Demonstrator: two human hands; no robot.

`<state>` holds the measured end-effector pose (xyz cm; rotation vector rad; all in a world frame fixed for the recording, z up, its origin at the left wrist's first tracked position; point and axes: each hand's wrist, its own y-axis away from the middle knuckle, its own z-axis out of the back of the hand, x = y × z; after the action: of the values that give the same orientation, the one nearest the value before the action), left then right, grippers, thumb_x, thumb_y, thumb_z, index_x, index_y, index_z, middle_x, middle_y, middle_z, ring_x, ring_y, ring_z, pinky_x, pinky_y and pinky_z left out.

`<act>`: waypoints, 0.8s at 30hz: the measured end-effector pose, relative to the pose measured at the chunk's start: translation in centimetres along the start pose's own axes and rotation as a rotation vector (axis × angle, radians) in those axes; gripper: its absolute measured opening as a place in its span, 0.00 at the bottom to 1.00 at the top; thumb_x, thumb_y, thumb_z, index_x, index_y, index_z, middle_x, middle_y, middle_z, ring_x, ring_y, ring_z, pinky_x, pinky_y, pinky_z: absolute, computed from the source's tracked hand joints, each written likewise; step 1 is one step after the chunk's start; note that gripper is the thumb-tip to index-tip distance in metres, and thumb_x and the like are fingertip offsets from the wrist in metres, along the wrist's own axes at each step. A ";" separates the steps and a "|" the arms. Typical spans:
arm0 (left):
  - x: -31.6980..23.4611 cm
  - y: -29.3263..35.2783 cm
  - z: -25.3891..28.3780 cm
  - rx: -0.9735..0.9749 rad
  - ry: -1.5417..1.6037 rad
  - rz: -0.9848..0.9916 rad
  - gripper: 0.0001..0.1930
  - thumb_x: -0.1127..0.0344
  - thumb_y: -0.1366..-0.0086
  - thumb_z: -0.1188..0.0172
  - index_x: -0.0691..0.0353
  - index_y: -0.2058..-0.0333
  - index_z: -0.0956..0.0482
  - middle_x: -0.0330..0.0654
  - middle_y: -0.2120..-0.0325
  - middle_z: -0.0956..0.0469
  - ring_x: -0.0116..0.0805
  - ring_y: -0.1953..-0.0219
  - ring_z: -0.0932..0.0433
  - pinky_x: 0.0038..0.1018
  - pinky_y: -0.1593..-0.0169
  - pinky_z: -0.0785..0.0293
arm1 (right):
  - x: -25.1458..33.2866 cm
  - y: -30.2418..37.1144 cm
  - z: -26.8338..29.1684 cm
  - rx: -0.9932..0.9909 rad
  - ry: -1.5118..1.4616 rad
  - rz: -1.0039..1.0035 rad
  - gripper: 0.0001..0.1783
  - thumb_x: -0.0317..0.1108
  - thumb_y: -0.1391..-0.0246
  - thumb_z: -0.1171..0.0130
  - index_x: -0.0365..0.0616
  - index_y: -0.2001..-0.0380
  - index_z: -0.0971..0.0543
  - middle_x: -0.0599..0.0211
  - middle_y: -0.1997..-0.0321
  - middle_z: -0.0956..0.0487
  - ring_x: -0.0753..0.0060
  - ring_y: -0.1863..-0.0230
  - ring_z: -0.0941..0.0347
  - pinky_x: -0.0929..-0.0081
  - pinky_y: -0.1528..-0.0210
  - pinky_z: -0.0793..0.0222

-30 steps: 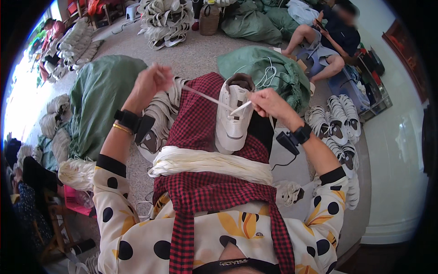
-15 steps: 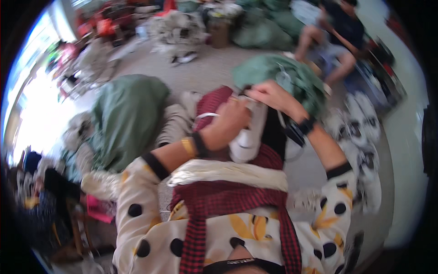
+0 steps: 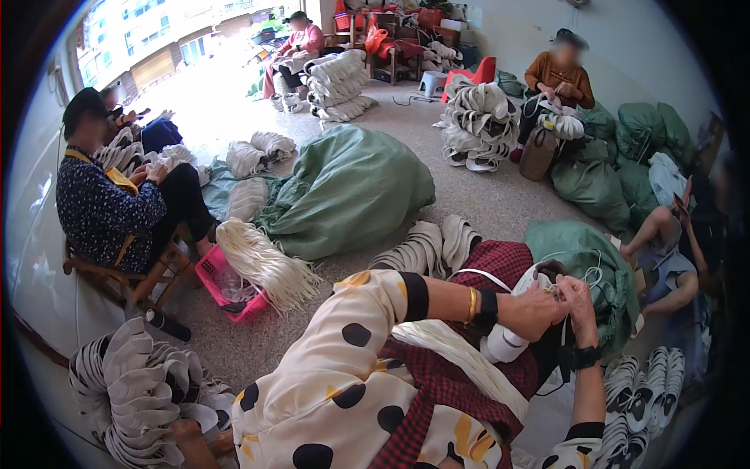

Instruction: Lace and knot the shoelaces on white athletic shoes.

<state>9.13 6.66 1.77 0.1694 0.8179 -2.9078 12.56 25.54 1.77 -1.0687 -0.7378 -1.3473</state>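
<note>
A white shoe (image 3: pixel 504 344) lies over my lap, its rounded toe toward me. My left hand (image 3: pixel 535 311) is closed on the shoe's upper near the opening. Close against its fingertips, my right hand (image 3: pixel 576 301) has its fingers pinched together. What it pinches is too small to make out. A white lace (image 3: pixel 480 276) sticks out to the left of the shoe over the red-and-black checked cloth (image 3: pixel 500 262). Across my lap lies a bundle of cream-white laces (image 3: pixel 461 356). My fingers hide part of the shoe's opening.
A large green sack (image 3: pixel 355 191) lies ahead, another green sack (image 3: pixel 578 250) just beyond my hands. A pink basket (image 3: pixel 211 273) with laces over it stands left. Stacked white shoe uppers (image 3: pixel 129 383) are at lower left, white shoes (image 3: pixel 644 391) at right. Several people sit working around the room.
The view has swung left, so my hands and the shoe now appear farther right and lower. My hands have come closer together at the shoe's opening.
</note>
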 end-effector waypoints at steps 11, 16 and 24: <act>9.0 10.2 19.5 -0.124 0.615 0.391 0.08 0.66 0.31 0.46 0.61 0.58 0.23 0.29 0.73 0.24 0.16 0.74 0.31 0.20 0.69 0.32 | -0.9 8.4 4.7 -0.034 0.066 -0.236 0.21 0.43 0.40 0.43 0.45 0.85 0.28 0.85 0.89 0.40 0.91 0.88 0.49 0.83 0.84 0.60; 15.0 17.2 22.5 -0.342 0.791 0.622 0.11 0.59 0.30 0.44 0.56 0.55 0.23 0.31 0.61 0.22 0.18 0.60 0.26 0.18 0.58 0.27 | -3.0 11.6 4.9 -0.094 0.155 -0.334 0.19 0.43 0.39 0.45 0.48 0.83 0.29 0.86 0.86 0.41 0.91 0.85 0.49 0.81 0.82 0.59; 21.9 20.6 18.7 -0.231 0.574 0.846 0.13 0.61 0.31 0.46 0.61 0.55 0.21 0.32 0.66 0.25 0.19 0.69 0.29 0.19 0.63 0.29 | -5.5 12.6 6.1 -0.270 0.232 -0.241 0.14 0.40 0.39 0.44 0.41 0.71 0.21 0.74 0.80 0.29 0.82 0.77 0.34 0.79 0.73 0.39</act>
<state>-10.96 -22.37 4.12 1.0619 0.8541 -1.9552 25.13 32.07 -3.17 -1.0326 -0.5333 -1.7833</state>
